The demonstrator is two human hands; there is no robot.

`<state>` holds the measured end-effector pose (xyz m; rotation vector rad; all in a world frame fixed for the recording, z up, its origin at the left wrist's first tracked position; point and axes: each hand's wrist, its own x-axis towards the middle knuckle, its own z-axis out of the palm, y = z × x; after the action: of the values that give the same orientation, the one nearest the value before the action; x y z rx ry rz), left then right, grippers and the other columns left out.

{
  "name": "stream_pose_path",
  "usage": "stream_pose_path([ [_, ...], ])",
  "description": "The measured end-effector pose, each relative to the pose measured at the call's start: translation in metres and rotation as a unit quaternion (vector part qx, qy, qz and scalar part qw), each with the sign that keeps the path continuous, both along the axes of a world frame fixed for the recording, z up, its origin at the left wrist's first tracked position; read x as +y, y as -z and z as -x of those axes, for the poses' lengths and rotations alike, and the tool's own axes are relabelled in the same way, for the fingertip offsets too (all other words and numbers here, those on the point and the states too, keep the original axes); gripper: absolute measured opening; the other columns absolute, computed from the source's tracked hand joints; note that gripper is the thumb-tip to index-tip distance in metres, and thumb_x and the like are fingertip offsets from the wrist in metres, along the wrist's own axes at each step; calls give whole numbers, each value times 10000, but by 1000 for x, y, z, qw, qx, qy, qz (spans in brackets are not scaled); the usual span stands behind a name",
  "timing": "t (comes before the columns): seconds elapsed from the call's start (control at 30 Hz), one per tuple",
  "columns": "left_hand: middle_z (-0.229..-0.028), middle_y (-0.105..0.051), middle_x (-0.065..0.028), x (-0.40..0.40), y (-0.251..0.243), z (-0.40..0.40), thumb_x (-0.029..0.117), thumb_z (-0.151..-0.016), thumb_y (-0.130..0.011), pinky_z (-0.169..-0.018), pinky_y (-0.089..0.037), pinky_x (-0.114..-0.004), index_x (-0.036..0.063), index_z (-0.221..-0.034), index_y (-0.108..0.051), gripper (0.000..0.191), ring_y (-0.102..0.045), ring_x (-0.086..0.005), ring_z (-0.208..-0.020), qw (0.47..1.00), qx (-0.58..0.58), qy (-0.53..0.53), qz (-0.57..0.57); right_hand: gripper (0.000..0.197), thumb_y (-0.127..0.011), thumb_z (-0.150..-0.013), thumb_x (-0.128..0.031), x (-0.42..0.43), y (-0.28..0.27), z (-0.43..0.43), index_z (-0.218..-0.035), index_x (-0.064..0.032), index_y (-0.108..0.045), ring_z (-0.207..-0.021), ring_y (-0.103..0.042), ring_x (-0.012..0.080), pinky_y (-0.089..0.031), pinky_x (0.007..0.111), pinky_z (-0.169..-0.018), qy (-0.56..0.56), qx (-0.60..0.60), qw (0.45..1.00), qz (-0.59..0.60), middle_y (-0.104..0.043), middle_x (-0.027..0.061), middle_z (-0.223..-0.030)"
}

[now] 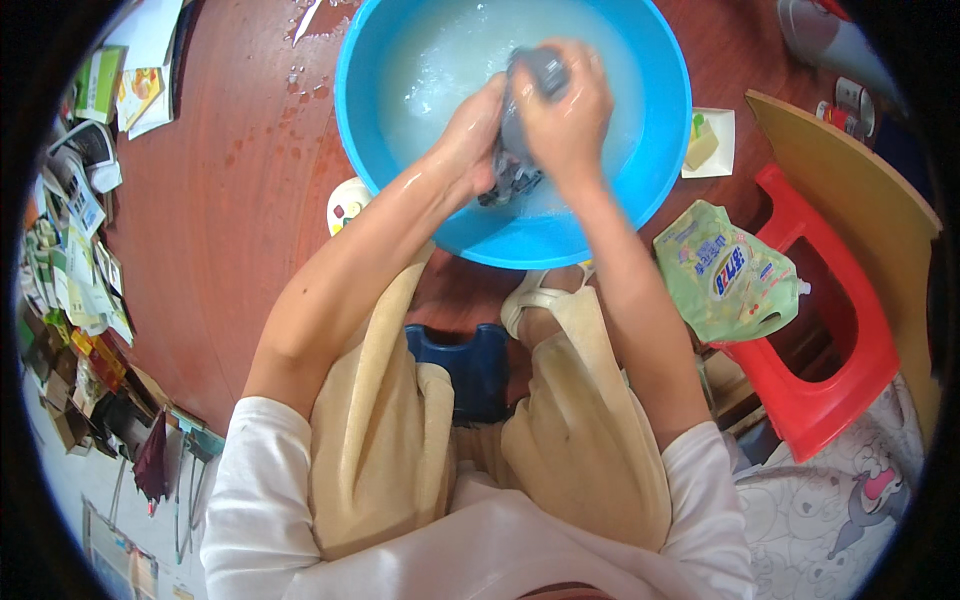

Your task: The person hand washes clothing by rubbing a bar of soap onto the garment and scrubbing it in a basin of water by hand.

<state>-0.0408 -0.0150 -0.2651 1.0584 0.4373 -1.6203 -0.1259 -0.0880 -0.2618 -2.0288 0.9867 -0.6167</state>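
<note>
A round blue plastic basin (660, 150) stands on the reddish-brown floor before me, holding cloudy, soapy water (442, 67). Over the water I hold a wet dark grey cloth (516, 139), bunched up between both hands. My left hand (480, 124) grips it from the left side, with the wrist above the basin's near part. Wrapped over its upper part, my right hand (574, 105) has the fingers curled round the fabric. The cloth's lower end hangs crumpled near the water; whether it dips in cannot be told.
Right of the basin, a bar of soap (703, 146) lies on a white dish (724, 161). A green detergent pouch (727, 274) rests on a red plastic stool (840, 397), beside a wooden board (847, 157). A dark blue stool (461, 367) is between my legs. Papers (79, 255) pile up at left.
</note>
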Motion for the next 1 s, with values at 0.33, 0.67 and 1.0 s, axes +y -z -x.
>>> stream_pose_path([
  [0.33, -1214, -536, -140, 10, 35, -15, 441, -971, -456, -957, -397, -360, 40, -1275, -487, 504, -513, -237, -1102, 819, -545, 158, 88, 588, -700, -821, -343, -15, 62, 24, -1260, -34, -458, -924, -568, 481, -450, 516, -839, 110, 305, 946, 25, -521, 272, -1192],
  [0.67, -1175, -606, -97, 9, 4, -33, 485, -917, -567, -861, -520, -363, 57, -1253, -543, 545, -603, -216, -1056, 996, -13, 85, 41, 238, -699, -823, -156, -26, -33, 14, -1015, -83, -580, -869, -592, 133, -475, 301, -745, 129, -191, 786, -574, -615, 30, -983],
  [1.0, -940, -661, -52, 1, -30, -20, 359, -924, -588, -541, -510, -263, 66, -1053, -603, 321, -635, -134, -759, 999, 28, -7, -14, 382, -554, -800, -88, 20, -24, 17, -1179, -49, -520, -1090, -439, 373, -365, 433, -974, -31, -59, 998, 13, -451, 202, -1198],
])
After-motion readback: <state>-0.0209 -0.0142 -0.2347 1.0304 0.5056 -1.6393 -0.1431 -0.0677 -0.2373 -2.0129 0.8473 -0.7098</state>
